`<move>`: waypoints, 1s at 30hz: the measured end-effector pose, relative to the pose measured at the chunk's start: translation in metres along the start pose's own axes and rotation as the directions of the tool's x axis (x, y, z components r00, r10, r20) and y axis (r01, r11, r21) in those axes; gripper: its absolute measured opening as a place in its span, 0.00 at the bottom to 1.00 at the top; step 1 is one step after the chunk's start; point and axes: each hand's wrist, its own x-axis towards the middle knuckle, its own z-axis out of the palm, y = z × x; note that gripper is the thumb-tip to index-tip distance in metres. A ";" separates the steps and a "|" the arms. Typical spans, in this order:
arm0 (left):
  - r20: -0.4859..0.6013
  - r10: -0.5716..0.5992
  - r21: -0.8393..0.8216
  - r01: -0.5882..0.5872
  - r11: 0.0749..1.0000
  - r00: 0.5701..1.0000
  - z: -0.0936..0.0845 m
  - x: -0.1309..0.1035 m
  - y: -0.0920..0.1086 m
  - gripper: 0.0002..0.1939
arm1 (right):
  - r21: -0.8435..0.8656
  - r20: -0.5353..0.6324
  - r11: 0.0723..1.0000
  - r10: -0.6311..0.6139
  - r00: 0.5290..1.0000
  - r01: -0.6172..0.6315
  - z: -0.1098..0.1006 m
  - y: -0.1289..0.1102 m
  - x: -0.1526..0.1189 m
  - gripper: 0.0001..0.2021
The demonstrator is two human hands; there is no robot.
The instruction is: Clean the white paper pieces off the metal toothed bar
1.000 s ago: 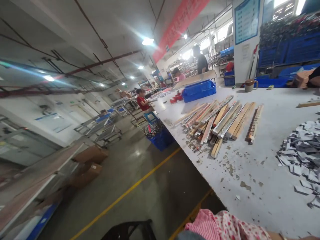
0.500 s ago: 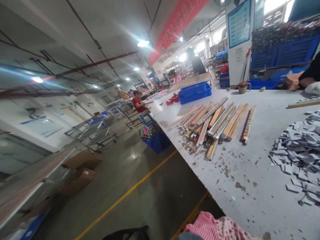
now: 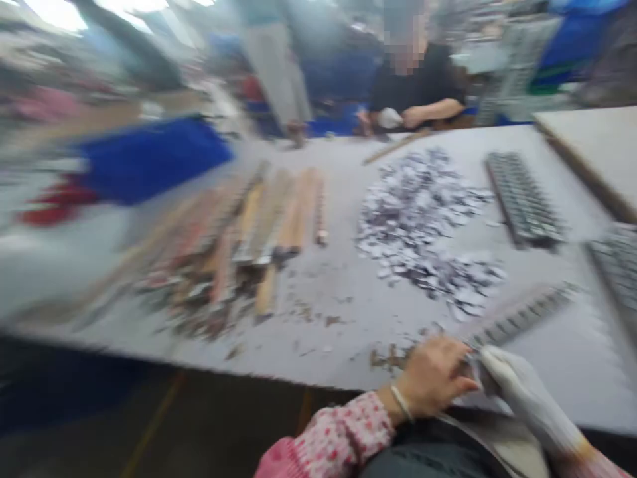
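Fingers [image 3: 460, 384] of the bare left hand [image 3: 432, 376] curl narrowly onto the near end of a long toothed strip [image 3: 517, 315], meeting the gloved right hand [image 3: 517, 396] there, which seems to steady it at the bench [image 3: 328, 345] edge. Whether the gloved fingers clamp it is too blurred to tell. Small grey pieces [image 3: 418, 219] lie heaped beyond. No writing is readable.

A factory workshop: long grey worktable [image 3: 328, 292] heaped with wooden strips [image 3: 259, 219] and small cut pieces [image 3: 418, 219], blue crate [image 3: 149, 156] at its far left, co-worker [image 3: 418, 86] seated across it.
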 end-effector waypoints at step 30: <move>0.082 0.006 0.057 -0.011 0.998 0.997 -0.065 -0.029 -0.012 0.13 | -0.821 0.263 0.563 0.220 0.939 0.097 -0.006 -0.115 0.003 0.12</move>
